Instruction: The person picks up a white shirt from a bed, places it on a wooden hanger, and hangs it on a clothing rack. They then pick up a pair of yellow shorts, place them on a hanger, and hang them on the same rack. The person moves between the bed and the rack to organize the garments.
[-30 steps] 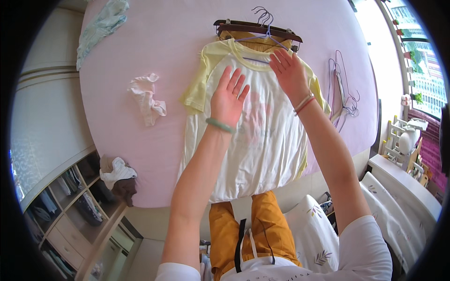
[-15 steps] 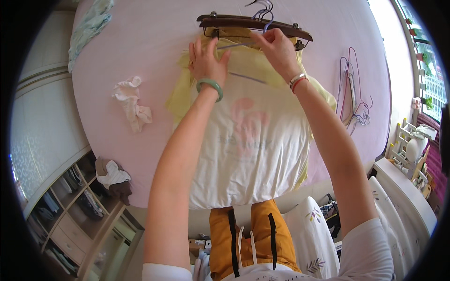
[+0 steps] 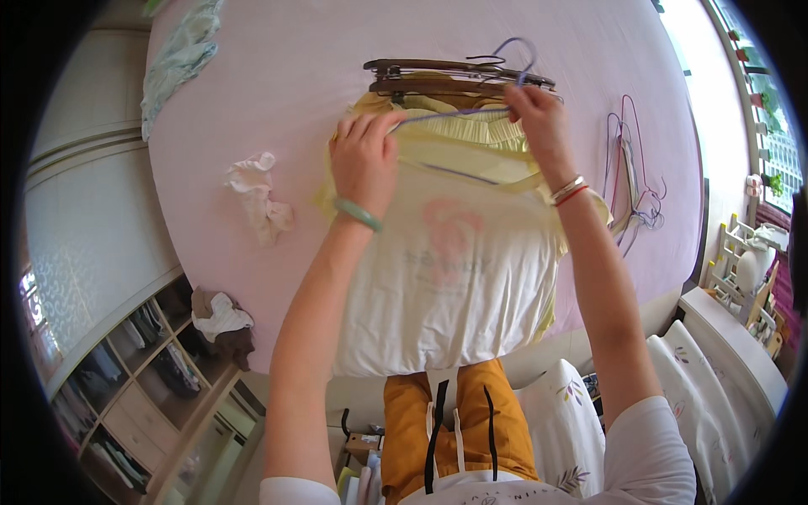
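Observation:
A white T-shirt (image 3: 438, 311) with yellow sleeves and a faded pink print lies flat on the bed in front of me. Inside its neck opening is a thin purple wire hanger (image 3: 459, 113). My right hand (image 3: 543, 130) pinches this hanger just below its hook. At the left side of the collar, my left hand (image 3: 364, 160) is closed over the shirt's shoulder and the end of the hanger. Beyond them lie brown wooden clip hangers (image 3: 446, 86) with pale yellow gathered clothing (image 3: 463, 126) at them.
Several thin wire hangers (image 3: 631, 177) lie at the right on the pink bed sheet (image 3: 295, 84). A small pale pink garment (image 3: 261, 202) lies to the left, brown and white clothing (image 3: 223, 324) at the bed's edge. Open shelves (image 3: 135, 370) stand lower left, a white pillow (image 3: 560, 412) lower right.
My right hand has moved right and down with the purple hanger, whose hook now stands raised. My left hand's spread fingers have closed over the shirt's shoulder.

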Demonstrator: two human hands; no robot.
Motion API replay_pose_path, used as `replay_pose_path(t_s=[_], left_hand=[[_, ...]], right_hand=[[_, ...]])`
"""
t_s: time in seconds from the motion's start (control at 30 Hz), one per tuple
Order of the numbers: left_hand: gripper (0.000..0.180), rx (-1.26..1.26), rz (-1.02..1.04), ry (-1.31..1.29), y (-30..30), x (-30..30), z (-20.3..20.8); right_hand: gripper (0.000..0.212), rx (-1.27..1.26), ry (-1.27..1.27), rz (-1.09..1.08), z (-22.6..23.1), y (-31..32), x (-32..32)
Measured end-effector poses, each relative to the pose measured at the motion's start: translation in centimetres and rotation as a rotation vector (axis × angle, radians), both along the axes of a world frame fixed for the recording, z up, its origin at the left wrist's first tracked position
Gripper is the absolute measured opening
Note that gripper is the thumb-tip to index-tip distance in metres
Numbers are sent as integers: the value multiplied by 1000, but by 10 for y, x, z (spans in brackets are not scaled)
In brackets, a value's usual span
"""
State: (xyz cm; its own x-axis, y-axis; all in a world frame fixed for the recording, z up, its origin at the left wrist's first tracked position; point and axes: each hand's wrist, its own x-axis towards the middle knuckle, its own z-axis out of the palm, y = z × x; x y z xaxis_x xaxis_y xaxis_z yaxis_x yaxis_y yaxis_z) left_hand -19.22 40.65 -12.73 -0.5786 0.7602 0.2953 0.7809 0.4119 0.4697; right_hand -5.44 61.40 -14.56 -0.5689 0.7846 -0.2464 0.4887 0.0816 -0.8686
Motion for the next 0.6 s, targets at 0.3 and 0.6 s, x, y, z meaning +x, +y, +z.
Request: replay_pose_path(t_s=[0.3, 0.6], left_hand=[[26, 197, 94, 0, -15, 21, 75], [22, -47, 527, -1372, -104, 43, 29]], right_hand=[[9, 480, 294, 169, 133, -40, 88], [23, -640, 794, -454, 123, -53, 158]])
